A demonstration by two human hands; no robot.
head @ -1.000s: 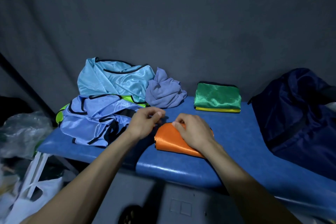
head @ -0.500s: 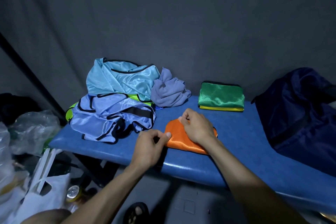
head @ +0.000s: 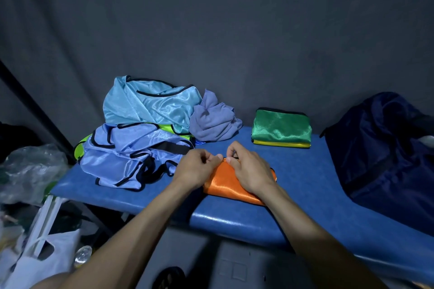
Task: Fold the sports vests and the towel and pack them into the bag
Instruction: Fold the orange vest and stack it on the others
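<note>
Two bare hands meet over a folded orange vest (head: 231, 185) near the front edge of a blue padded worktop (head: 305, 197). On the right hand (head: 250, 169), the fingers (head: 231, 150) curl down and pinch the vest's far-left corner, with the palm lying across the top of the bundle. The left hand (head: 197, 169) has its fingers curled loosely, thumb tip touching that same corner; whether it actually grips the cloth cannot be told.

The step in hand looks like finishing the fold on this orange vest, tidying the last corner so the packet lies flat.

Farther back and to the right sits a neat folded stack, a green vest (head: 281, 125) on top of a yellow one (head: 280, 144). To the far left lies an unfolded heap: a light blue vest (head: 150, 105), a periwinkle vest with black trim (head: 131, 157), and a neon green edge (head: 79, 150) showing beneath. A crumpled lavender towel (head: 213, 119) rests against the heap's right side. A dark navy bag (head: 385, 148) stands at the far right of the worktop.

Next, the orange packet likely needs releasing or setting with the folded stack, then a reach left for another loose vest. Shiny fabric may slip open, so a firm press would help.
</note>
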